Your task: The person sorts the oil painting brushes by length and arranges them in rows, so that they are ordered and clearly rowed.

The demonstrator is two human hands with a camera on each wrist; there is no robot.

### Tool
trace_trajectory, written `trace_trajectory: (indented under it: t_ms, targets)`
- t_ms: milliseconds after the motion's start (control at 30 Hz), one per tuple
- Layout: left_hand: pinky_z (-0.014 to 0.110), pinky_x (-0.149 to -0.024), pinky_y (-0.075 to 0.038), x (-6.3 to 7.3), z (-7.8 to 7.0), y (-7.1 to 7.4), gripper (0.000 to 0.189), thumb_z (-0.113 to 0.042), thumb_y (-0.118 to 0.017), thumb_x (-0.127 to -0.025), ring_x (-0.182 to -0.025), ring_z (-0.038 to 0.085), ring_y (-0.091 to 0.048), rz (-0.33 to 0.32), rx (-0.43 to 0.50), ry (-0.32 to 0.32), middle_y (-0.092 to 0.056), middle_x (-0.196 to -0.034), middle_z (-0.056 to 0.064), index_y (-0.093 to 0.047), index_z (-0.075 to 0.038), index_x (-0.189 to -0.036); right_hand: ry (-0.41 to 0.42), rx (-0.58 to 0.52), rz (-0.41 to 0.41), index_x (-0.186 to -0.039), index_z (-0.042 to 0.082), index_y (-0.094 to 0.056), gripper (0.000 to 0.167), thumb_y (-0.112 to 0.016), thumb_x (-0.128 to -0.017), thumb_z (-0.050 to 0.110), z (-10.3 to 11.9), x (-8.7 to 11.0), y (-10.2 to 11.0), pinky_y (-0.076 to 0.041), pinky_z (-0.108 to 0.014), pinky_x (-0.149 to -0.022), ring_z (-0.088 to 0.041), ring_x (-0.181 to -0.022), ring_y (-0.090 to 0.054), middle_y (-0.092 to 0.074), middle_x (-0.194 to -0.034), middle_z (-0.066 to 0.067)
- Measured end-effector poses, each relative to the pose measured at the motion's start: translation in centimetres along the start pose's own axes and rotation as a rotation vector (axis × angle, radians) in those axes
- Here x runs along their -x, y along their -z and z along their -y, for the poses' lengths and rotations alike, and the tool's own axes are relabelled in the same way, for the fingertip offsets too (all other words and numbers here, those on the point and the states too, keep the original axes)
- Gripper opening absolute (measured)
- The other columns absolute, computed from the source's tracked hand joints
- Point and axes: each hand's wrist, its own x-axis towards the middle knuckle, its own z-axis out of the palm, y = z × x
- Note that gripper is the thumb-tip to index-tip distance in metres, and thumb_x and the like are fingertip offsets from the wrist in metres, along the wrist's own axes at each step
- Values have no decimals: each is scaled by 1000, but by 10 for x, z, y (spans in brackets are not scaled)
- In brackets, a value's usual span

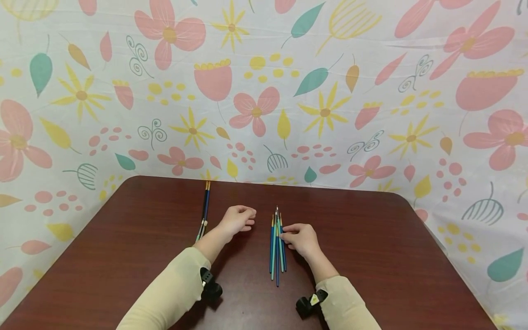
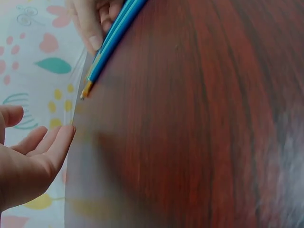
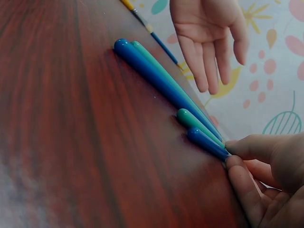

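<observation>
A small bunch of slim paintbrushes [image 1: 277, 275], with blue and green handles, lies on the table in the middle of the head view. Their bristle ends point to the far side, close together, while the handle ends fan out slightly. My right hand [image 1: 302, 239] is at the bunch's right side. In the right wrist view its thumb and forefinger pinch a blue paintbrush [image 3: 206, 142] at the edge of the bunch. Left of the bunch, apart from it, my left hand [image 1: 237, 220] holds nothing. Its fingers [image 3: 209, 66] hang extended and relaxed in the right wrist view.
More paintbrushes [image 1: 208, 197] lie in a line to the left, partly behind the left forearm. The dark brown table [image 1: 371, 275] has rounded far corners and meets a flowered cloth [image 1: 264, 55] at the back. Both wrists carry small black cameras [image 1: 211, 291].
</observation>
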Motion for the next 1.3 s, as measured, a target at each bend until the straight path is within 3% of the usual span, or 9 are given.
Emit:
trace_trajectory:
  t_ms: [400,700,967,1300]
  targets:
    - [37,-81,-57,0,2,-25,46,-24,-53,-96,-105,32,-65,71,112,104,-61,-121,24,-48,5,-131,4,-1,-6,-101,1,-72,24,-74,-79,11,0,-1,-1,-59,-32,-62,-14,-70,-67,-72,-81,-8]
    - [37,-79,-58,-2,8,-39,47,-23,-50,-96,-99,29,-67,90,180,131,-63,-117,25,-45,6,-132,23,14,-2,-102,0,-72,25,-74,-80,11,1,-2,-1,-59,-32,-62,-14,-71,-68,-72,-83,-10]
    - [35,-77,-58,-2,10,-44,40,-17,-50,-96,-95,26,-68,48,204,153,-65,-113,23,-50,7,-127,20,14,-5,-102,1,-72,25,-74,-79,11,1,-2,-1,-59,-32,-62,-14,-72,-68,-72,-83,-9]
    - [32,-70,-59,-5,13,-55,30,-3,-63,-86,-77,17,-67,-28,117,89,-69,-97,19,-61,7,-114,7,19,-5,-102,1,-72,25,-74,-80,12,1,-2,-2,-59,-32,-61,-14,-71,-67,-72,-84,-10]
